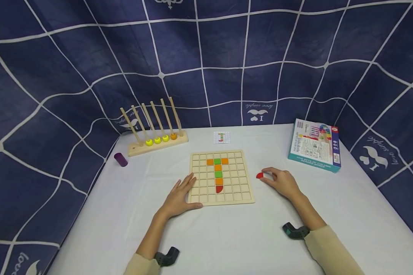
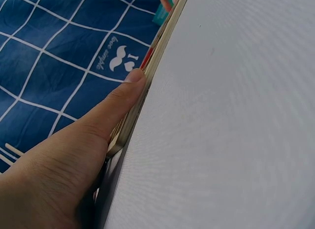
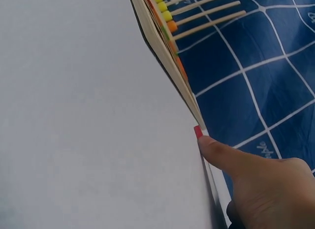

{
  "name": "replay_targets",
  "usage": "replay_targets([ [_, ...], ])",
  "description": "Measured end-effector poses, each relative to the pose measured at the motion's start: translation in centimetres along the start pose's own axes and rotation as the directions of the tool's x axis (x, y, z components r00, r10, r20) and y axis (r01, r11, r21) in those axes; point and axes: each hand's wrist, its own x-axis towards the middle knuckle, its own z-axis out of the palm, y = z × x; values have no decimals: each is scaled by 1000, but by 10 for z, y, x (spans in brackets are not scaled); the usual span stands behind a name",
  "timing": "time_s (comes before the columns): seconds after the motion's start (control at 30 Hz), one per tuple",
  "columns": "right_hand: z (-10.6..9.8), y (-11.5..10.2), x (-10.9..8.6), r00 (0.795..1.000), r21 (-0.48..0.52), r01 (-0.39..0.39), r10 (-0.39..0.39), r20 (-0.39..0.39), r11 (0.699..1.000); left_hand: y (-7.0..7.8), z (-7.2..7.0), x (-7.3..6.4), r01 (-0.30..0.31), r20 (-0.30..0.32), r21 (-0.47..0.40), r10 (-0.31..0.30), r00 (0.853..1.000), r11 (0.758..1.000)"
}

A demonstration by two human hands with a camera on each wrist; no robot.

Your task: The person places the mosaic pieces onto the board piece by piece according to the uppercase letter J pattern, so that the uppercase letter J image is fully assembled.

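A wooden grid board (image 1: 237, 179) lies on the table, with orange tiles (image 1: 218, 181), green tiles (image 1: 218, 174) and a rounded red tile (image 1: 219, 189) set in a T-like figure with a hooked foot. My left hand (image 1: 179, 198) rests at the board's left edge, fingers spread over the rim. Its thumb (image 2: 123, 93) lies along the near edge in the left wrist view. To the right of the board, my right hand (image 1: 282, 183) pinches a red quarter-round tile (image 1: 259, 175) between thumb and forefinger, low at the table. In the right wrist view that red tile (image 3: 198, 132) shows at the thumb tip.
Behind the board lies a small pattern card (image 1: 221, 138). A wooden peg stand (image 1: 158, 145) with yellow and orange beads is at the back left, near a purple cylinder (image 1: 121, 159). A teal-sided box (image 1: 314, 145) lies at the back right, before the blue checked curtain (image 1: 227, 84).
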Motion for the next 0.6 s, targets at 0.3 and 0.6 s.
replay_targets([
  [0.3, 0, -2, 0, 999, 23, -11, 10, 43, 1000, 0, 0, 0, -2, 1, -1, 2, 1000, 1000],
  [0.6, 0, -3, 0, 999, 16, -10, 9, 50, 1000, 0, 0, 0, -3, 4, 5, 3, 1000, 1000],
])
